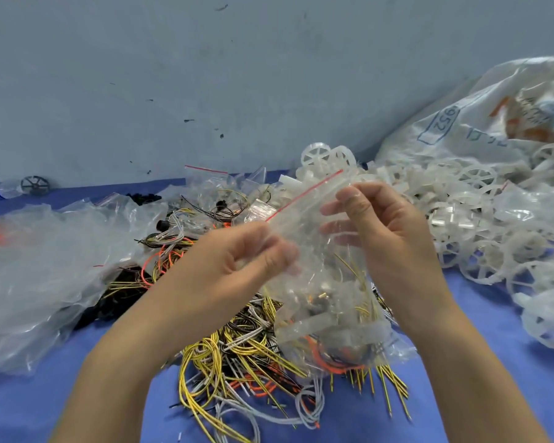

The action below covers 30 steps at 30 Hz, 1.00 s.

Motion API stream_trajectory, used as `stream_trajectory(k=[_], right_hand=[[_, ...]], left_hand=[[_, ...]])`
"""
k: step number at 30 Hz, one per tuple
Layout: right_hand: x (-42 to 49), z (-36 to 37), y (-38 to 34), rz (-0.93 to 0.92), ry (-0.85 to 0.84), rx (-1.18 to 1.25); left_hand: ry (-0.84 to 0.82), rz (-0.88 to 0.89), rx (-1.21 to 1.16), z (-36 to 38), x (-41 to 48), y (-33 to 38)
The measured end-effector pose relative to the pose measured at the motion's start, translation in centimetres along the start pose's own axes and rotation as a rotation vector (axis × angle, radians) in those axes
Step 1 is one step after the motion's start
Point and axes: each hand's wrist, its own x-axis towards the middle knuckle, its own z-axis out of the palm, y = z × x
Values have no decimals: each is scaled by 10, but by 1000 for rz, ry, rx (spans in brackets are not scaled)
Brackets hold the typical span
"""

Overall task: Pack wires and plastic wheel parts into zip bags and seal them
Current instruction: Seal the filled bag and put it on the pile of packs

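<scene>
A clear plastic zip bag with a red strip along its mouth (317, 260) is held above the middle of the blue tabletop (480, 362) by both hands; the left hand (237, 260) pinches the bag's upper left portion between thumb and curled fingers, just below the lower end of the red strip; this hand is motion-blurred, so the exact finger placement cannot be told; the right hand (381, 231) grips the upper right portion, thumb on the near face and fingers visible through the plastic behind it; the red strip runs obliquely, rising from left to right between the two hands. Translucent white plastic parts, yellow wires and orange wires are contained in the lower part of the bag.

A loose pile of yellow, white, orange and black wires (237, 356) lies beneath the bag, extending toward the tabletop's near edge; a heap of translucent white plastic spoked wheels (480, 225) occupies the right side up to the far edge; a large printed white plastic sack (480, 123) rests behind the heap at the far right corner; crumpled clear plastic sheeting (36, 266) covers the left side; a dark spoked wheel (35, 185) stands at the far left edge against the grey wall (205, 75).
</scene>
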Motion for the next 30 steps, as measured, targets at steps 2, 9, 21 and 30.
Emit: stream_trajectory(k=[2,9,21,30], right_hand=[[1,-3,0,3,16,-3],[-1,-2,-2,-10,26,1],[-1,-6,-5,89,16,31],[0,-8,-6,57,91,120]], left_hand=[[-97,-54,41,-1,-2,-1],[153,-38,260,-16,-4,4],[419,80,199,-13,1,12],[420,72,206,-14,1,9]])
